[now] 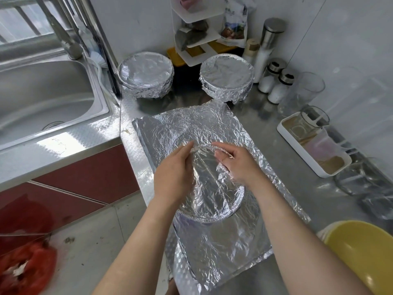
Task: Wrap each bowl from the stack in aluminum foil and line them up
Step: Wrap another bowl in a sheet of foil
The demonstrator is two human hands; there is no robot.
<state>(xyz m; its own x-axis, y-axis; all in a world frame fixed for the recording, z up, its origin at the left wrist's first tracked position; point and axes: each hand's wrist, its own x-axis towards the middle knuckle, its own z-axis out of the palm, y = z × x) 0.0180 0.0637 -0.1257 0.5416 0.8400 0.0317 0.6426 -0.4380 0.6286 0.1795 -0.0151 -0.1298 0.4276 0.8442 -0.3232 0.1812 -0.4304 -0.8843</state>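
Silver crinkled foil sheet; two silver foil-wrapped bowls; embossed steel bench; yellow bowl; dark-red cabinet fronts; white tray.

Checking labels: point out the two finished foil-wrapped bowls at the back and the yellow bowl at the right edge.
Left wrapped bowl [145,73]: head view, middle of its foil top.
Right wrapped bowl [227,73]: head view, middle of its foil top.
Yellow bowl [361,254]: head view, its inner wall.
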